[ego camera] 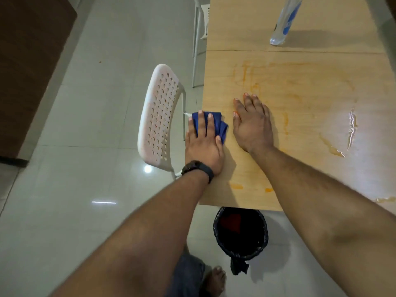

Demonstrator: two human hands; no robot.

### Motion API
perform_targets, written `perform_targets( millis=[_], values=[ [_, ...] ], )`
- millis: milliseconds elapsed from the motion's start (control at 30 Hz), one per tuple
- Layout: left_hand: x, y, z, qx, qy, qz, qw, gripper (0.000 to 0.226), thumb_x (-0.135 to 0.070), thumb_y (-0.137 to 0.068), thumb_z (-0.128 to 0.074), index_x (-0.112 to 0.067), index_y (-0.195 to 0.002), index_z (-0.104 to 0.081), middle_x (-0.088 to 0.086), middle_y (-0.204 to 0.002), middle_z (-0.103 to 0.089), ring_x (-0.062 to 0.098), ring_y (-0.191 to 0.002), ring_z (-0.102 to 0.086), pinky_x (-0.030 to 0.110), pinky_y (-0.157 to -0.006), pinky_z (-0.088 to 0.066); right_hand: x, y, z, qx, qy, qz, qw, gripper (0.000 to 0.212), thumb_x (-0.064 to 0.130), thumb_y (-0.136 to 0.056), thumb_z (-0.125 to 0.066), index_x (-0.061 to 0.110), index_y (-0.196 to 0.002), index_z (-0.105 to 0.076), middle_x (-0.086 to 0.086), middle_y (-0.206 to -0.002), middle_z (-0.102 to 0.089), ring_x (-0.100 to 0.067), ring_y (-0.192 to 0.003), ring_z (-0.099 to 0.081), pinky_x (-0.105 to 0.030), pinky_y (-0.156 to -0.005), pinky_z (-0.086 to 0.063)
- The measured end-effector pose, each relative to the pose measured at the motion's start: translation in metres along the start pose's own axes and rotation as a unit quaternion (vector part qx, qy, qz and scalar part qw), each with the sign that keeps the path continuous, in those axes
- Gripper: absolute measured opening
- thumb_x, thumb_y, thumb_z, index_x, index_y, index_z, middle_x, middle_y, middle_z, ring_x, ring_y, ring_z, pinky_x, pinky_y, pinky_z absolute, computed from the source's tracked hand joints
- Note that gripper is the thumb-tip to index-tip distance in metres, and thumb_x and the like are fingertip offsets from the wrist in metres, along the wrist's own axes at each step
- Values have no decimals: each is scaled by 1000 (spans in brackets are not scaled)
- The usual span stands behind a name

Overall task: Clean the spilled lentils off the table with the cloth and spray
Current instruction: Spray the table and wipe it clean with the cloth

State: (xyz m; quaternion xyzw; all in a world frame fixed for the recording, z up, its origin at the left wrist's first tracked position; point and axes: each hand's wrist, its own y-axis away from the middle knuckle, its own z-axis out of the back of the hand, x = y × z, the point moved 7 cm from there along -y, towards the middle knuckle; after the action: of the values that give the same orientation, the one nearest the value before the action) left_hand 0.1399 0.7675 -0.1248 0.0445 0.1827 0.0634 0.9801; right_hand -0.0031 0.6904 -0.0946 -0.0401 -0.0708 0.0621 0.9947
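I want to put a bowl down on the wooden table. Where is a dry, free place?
Free: the far strip of the light wooden table, beyond its seam, left of the clear spray bottle. Crowded: the near left corner, with the left hand on the blue cloth and the right hand. Orange wet streaks cover the middle and right.

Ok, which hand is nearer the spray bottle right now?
Right. The right hand lies flat on the table, nearer the spray bottle at the far end. The left hand presses the blue cloth at the table's left edge.
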Motion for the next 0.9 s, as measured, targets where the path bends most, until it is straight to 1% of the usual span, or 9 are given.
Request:
perform_targets(
  millis=[67, 133, 200, 333, 433, 567, 633, 800, 900],
  values=[
    [-3, -29, 5, 3, 1, -1, 1000, 68, -41, -105, -19, -20, -167, -1, 4, -174, 12, 33, -160, 12, 50, -129, -13, 0, -1, 0, -2, 1, 5, 1000, 57, 42, -109, -24, 23, -160, -40, -6, -169, -33, -25, -158, -22, -46, -128, -20],
    [-5, -37, 4, 2, -3, -2, 1000, 67, -40, -106, -21, -19, -167, -2, 4, -174, 10, 33, -160, 11, 50, -129, -14, -2, 0, 0, 0, 5, 7, 1000, 56, 42, -109, -24, 24, -159, -40, -5, -168, -34, -24, -158, -22, -46, -128, -20],
    [-6, -21, 0, -3, -4, -10, 1000, 67, -39, -107, -21, -17, -167, -2, 5, -174, 11, 33, -159, 14, 49, -129, -12, -4, 0, 1, 8, 1, 6, 1000, 57, 42, -108, -25, 24, -160, -40, -5, -169, -33, -24, -158, -22, -46, -128, -19],
    [1, 45, -4, -11, -18, -18, 1000, 69, -38, -106, -21, -14, -167, -1, 6, -174, 15, 32, -158, 21, 46, -130, -4, -2, 0, 3, 18, 3, 6, 1000, 58, 42, -108, -22, 24, -161, -38, -6, -169, -32, -25, -158, -21, -48, -128, -20],
    [5, 58, -7, 4, -24, -16, 1000, 70, -39, -105, -21, -16, -167, 3, 5, -173, 17, 31, -158, 22, 48, -130, -5, 0, 2, 0, 26, 3, 7, 1000, 57, 42, -109, -22, 24, -161, -36, -6, -170, -31, -26, -159, -20, -49, -128, -20],
    [-2, 19, 0, 7, -32, -38, 999, 70, -40, -104, -17, -15, -167, 3, 5, -174, 15, 31, -158, 21, 50, -129, -8, 1, 0, 2, 24, 5, 5, 1000, 57, 42, -109, -22, 24, -161, -36, -6, -170, -31, -25, -159, -19, -49, -128, -21],
    [-4, -9, 2, 2, -32, -35, 999, 69, -40, -105, -16, -16, -167, 1, 4, -174, 12, 32, -159, 19, 49, -130, -8, 1, 2, 1, 23, 5, 4, 1000, 57, 42, -109, -23, 23, -161, -37, -6, -170, -31, -25, -159, -19, -49, -127, -21],
    [-14, -104, 7, -5, -34, -35, 999, 68, -40, -106, -17, -16, -167, 1, 4, -174, 12, 32, -158, 19, 45, -131, -4, -3, -2, -2, 25, 12, 3, 1000, 55, 40, -109, -27, 24, -161, -37, -5, -170, -30, -24, -159, -18, -48, -127, -22],
    [-19, -157, 14, -6, -40, -28, 999, 68, -41, -106, -17, -15, -167, -2, 6, -175, 8, 34, -159, 16, 47, -130, -6, -5, -7, 1, 24, -6, 4, 1000, 53, 40, -108, -33, 27, -158, -43, -3, -168, -35, -23, -158, -21, -46, -125, -25]
  ],
)
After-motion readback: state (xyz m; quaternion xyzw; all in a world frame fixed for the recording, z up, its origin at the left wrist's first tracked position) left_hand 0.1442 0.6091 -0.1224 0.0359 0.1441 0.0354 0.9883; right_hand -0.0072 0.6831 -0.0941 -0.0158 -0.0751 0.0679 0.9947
